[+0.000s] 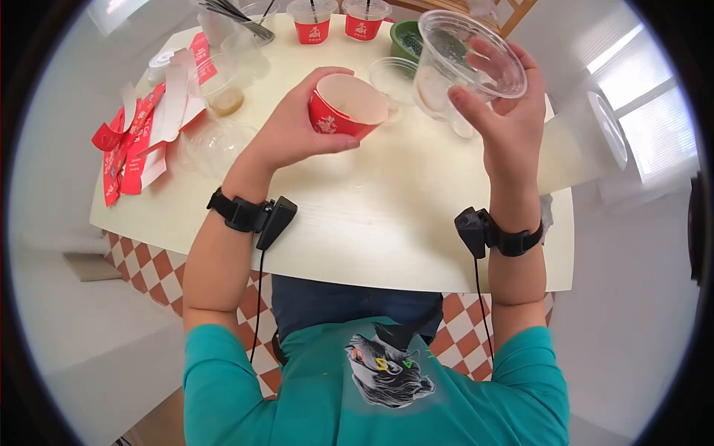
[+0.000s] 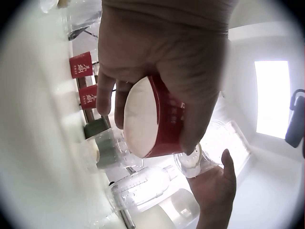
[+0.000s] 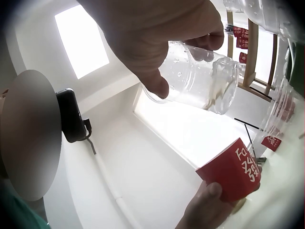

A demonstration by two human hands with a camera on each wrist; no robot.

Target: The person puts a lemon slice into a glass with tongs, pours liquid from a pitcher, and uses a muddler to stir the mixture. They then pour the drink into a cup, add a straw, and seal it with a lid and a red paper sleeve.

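Note:
My left hand (image 1: 286, 128) grips a red paper cup sleeve (image 1: 335, 123) with white print outside and a pale inside, its wide mouth tilted up. The thumb lies along its near side. In the left wrist view the same sleeve (image 2: 164, 119) shows between the fingers and thumb. My right hand (image 1: 515, 111) holds a clear plastic cup (image 1: 439, 78) by its rim, raised and tilted, with its base toward the left. Something whitish shows near the cup's base in the right wrist view. The cup and sleeve are apart.
Flat red sleeves (image 1: 137, 149) lie piled at the left, beside clear plastic pieces (image 1: 212, 145). At the back stand two red-sleeved cups (image 1: 312, 31) with straws, black straws (image 1: 242, 18) and a green bowl (image 1: 401, 44). A whitish container (image 1: 580, 152) is at the right.

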